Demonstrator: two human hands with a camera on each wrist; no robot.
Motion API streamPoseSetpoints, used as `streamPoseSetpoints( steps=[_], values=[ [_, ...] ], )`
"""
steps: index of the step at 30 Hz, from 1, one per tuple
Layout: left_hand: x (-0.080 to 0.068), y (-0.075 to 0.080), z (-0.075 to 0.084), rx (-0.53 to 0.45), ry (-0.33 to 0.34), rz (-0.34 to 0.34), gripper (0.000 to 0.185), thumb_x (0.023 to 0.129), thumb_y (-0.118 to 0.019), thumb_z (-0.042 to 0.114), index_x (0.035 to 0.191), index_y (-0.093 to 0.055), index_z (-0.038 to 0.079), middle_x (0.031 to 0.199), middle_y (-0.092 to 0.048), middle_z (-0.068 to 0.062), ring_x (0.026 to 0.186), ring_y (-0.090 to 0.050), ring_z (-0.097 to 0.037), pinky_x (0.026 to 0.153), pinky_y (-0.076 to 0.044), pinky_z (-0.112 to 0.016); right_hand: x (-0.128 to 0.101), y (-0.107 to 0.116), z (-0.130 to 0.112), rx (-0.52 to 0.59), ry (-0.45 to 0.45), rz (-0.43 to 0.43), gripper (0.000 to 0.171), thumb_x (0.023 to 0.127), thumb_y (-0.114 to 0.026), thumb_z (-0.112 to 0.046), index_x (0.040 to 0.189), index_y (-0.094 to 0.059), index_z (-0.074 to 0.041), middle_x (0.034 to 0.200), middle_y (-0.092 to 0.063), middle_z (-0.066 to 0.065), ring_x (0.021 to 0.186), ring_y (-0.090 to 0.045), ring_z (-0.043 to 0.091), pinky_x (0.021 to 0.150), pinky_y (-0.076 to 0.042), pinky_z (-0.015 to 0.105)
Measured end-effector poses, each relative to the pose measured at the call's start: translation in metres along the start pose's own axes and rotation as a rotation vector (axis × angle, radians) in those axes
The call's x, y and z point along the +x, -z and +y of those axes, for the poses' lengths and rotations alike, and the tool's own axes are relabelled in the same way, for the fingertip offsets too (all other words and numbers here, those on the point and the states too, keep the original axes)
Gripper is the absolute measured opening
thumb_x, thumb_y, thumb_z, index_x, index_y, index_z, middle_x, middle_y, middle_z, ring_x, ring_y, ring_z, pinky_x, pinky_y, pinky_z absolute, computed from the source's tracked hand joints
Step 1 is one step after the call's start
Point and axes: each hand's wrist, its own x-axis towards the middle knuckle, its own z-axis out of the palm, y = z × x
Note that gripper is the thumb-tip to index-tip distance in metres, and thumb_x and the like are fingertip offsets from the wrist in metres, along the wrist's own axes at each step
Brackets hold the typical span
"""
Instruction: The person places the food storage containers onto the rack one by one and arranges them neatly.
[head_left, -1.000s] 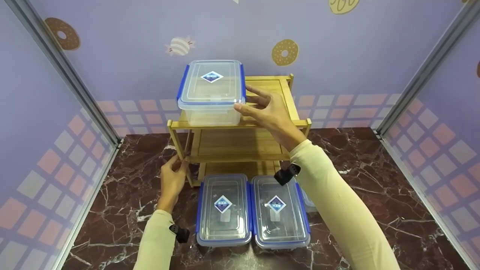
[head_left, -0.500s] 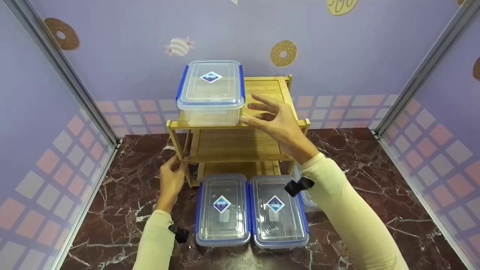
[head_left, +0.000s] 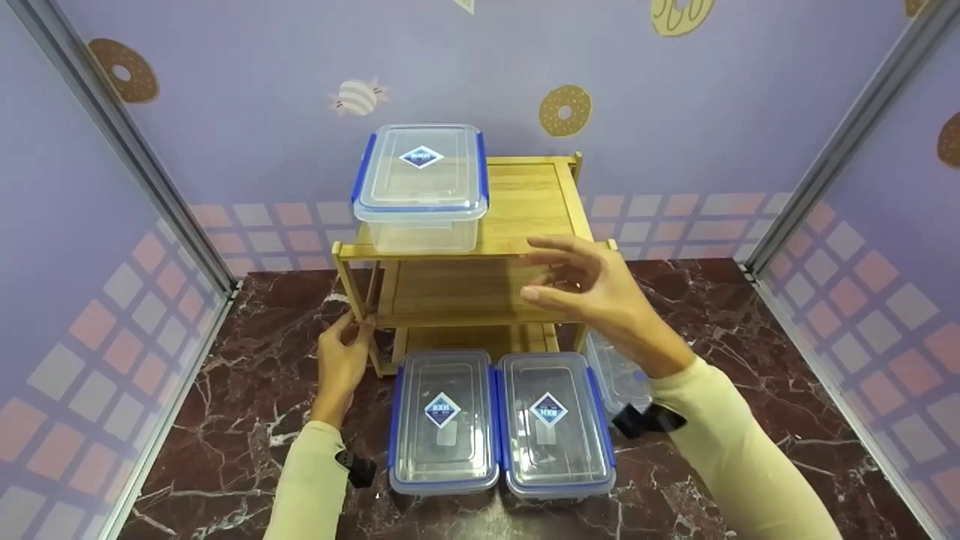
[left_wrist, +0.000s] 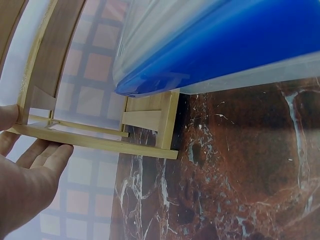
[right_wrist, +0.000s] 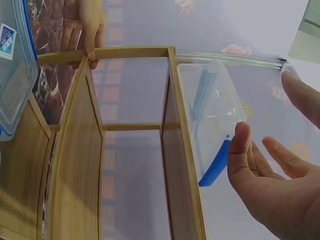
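Observation:
A bamboo rack (head_left: pixel 525 202) with three tiers stands at the back of the marble table. On its top shelf, to the left, sits a clear container (head_left: pixel 420 187) with blue clips. My left hand (head_left: pixel 358 328) grips the rack's front left post at the middle shelf; in the right wrist view its fingers (right_wrist: pixel 85 30) curl over the wood. My right hand (head_left: pixel 551 277) hovers open before the rack's right side and holds nothing. In the right wrist view my right hand's fingers (right_wrist: pixel 270 175) are spread beside the top-shelf container (right_wrist: pixel 210 120).
Two lidded containers (head_left: pixel 444 420) (head_left: pixel 553 421) lie side by side on the table in front of the rack. A third container (head_left: pixel 616 375) is partly hidden behind my right forearm. Purple walls enclose the marble table (head_left: pixel 750 360) on three sides.
My right hand has left the top-shelf container and drawn back, down and to the right. The left hand stays on the rack's post. The container has not moved.

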Motion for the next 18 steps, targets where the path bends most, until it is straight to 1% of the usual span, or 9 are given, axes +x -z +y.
streamPoseSetpoints(
  steps=[2, 6, 8, 13, 15, 18],
  values=[
    [0.0, 0.0, 0.0, 0.001, -0.003, 0.006, 0.043, 0.095, -0.058, 0.027, 0.134, -0.053, 0.007, 0.115, -0.064, -0.018, 0.108, -0.06, -0.029, 0.092, -0.049, -0.041, -0.008, 0.004, 0.001, -0.017, -0.005, 0.0, 0.061, 0.077, -0.078, -0.011, 0.132, -0.051, -0.004, 0.119, -0.061, 0.014, 0.095, -0.062, 0.031, 0.081, -0.054, 0.036],
    [-0.001, 0.0, 0.001, 0.017, 0.006, 0.019, 0.042, 0.095, -0.059, 0.028, 0.132, -0.055, 0.01, 0.114, -0.064, -0.016, 0.105, -0.061, -0.026, 0.089, -0.05, -0.041, -0.022, 0.013, 0.005, -0.035, -0.018, -0.002, 0.056, 0.077, -0.077, -0.008, 0.128, -0.054, -0.004, 0.117, -0.062, 0.015, 0.094, -0.062, 0.031, 0.078, -0.055, 0.037],
    [-0.002, 0.001, 0.001, 0.024, 0.005, 0.024, 0.041, 0.094, -0.059, 0.028, 0.131, -0.056, 0.01, 0.113, -0.065, -0.016, 0.104, -0.062, -0.026, 0.087, -0.051, -0.042, -0.028, 0.019, 0.008, -0.061, -0.022, 0.002, 0.052, 0.078, -0.077, -0.008, 0.125, -0.056, -0.004, 0.116, -0.062, 0.015, 0.092, -0.062, 0.031, 0.075, -0.055, 0.036],
    [-0.001, 0.0, 0.002, 0.022, -0.019, 0.025, 0.039, 0.094, -0.059, 0.026, 0.129, -0.058, 0.009, 0.112, -0.065, -0.017, 0.103, -0.062, -0.027, 0.09, -0.05, -0.041, -0.043, 0.038, 0.015, -0.124, -0.052, 0.034, 0.043, 0.078, -0.077, -0.01, 0.118, -0.061, -0.004, 0.111, -0.066, 0.012, 0.091, -0.063, 0.03, 0.076, -0.055, 0.037],
    [-0.001, -0.001, 0.002, 0.023, -0.027, 0.029, 0.039, 0.094, -0.06, 0.026, 0.129, -0.058, 0.009, 0.112, -0.065, -0.018, 0.104, -0.062, -0.028, 0.091, -0.049, -0.041, -0.049, 0.045, 0.019, -0.135, -0.063, 0.052, 0.042, 0.079, -0.077, -0.01, 0.117, -0.061, -0.002, 0.11, -0.065, 0.014, 0.092, -0.063, 0.03, 0.077, -0.055, 0.038],
    [-0.001, -0.001, 0.002, 0.026, -0.03, 0.033, 0.038, 0.094, -0.06, 0.025, 0.128, -0.058, 0.008, 0.111, -0.065, -0.019, 0.104, -0.062, -0.028, 0.092, -0.048, -0.041, -0.057, 0.058, 0.026, -0.169, -0.072, 0.09, 0.041, 0.078, -0.077, -0.01, 0.115, -0.062, -0.001, 0.108, -0.066, 0.017, 0.091, -0.064, 0.029, 0.076, -0.055, 0.037]
  ],
)
